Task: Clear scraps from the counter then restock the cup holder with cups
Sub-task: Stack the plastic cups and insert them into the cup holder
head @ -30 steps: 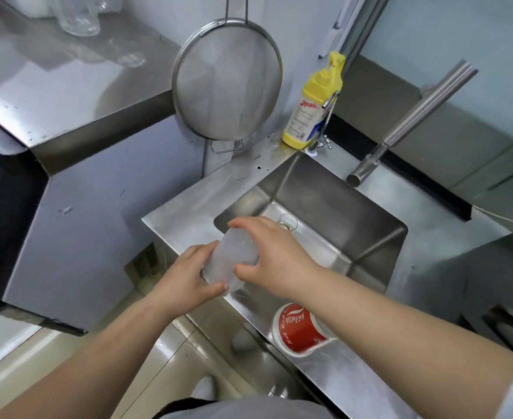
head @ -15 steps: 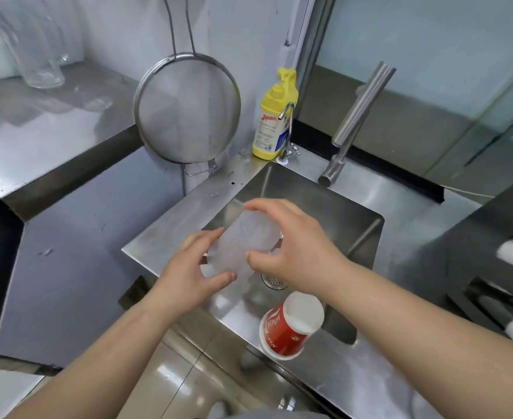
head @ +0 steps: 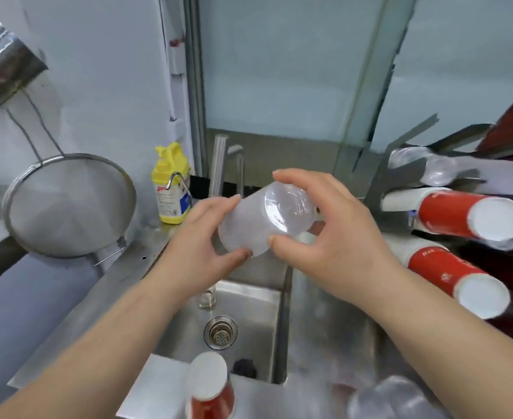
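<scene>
Two hands share one clear cup (head: pixel 266 217) in the head view, the only view you have. Your left hand (head: pixel 200 243) wraps the wide end with thumb below and fingers above, and your right hand (head: pixel 325 234) pinches the base end between thumb and curled fingers. The cup lies on its side in the air above the sink (head: pixel 249 300), base turned toward you, touching nothing else.

The holder (head: pixel 400 179) stands at your right, dark slots facing you. Its upper slot shows clear cups (head: pixel 436 170), and two lower ones show red cups (head: pixel 467 217) with their white bases out. A red cup (head: pixel 208 391) sits upside down on the near counter, and more clear cups (head: pixel 391 397) lie blurred at bottom right.

Restocking looks like the step in hand. Judging by the stock already loaded, the cup should go in mouth first, base outward, so keep the base toward you. Thin clear plastic will likely buckle, so hold it lightly by the base and let the left hand steer the rim. Aim for the upper slot with the other clear ones, not a red slot. Line the cup's axis up with the slot before you push, since a tilted rim could catch on the metal edge. Whether you hold one cup or a nested few, I cannot tell
</scene>
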A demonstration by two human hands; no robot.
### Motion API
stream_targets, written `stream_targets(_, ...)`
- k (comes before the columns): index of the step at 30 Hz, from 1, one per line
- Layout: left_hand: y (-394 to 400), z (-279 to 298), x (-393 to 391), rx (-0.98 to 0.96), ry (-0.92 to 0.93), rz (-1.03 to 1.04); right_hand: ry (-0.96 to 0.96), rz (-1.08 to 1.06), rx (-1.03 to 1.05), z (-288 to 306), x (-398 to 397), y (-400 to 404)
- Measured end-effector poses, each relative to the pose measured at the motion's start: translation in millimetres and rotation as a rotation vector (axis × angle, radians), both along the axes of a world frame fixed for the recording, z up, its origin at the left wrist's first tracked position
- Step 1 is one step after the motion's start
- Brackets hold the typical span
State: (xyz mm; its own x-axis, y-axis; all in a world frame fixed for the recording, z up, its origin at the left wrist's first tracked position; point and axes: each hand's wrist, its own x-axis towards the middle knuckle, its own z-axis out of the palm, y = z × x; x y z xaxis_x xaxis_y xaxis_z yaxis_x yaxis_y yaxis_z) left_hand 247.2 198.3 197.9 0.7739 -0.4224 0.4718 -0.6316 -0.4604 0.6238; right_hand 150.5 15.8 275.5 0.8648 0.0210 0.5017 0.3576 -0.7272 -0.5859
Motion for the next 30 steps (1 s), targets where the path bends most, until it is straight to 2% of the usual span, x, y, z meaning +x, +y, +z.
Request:
stream_targets(8, -127, 85, -22, -0.071, -0.150, -0.236, -0.297, -0.256, 0.032, 47, -59, -83)
stream_targets(13, -197, 129, -39, -0.024, -0.251, -0.354, -0.397, -0.415, 0.019, 74, -96, -132)
stream_targets(20, -287, 167, -57, 0.045, -0.281, -0.520, -0.417, -0.595, 0.014, 95, -133, -199)
stream_targets(26, -339, 165, -51, 0.207, -0.272, -0.612, -0.382, -0.664, 0.044, 81, -137, -243)
stream_targets(30, -370, 158, -41, 0.231, -0.211, -0.625, -0.368, -0.683, 0.024, 74, -123, -267)
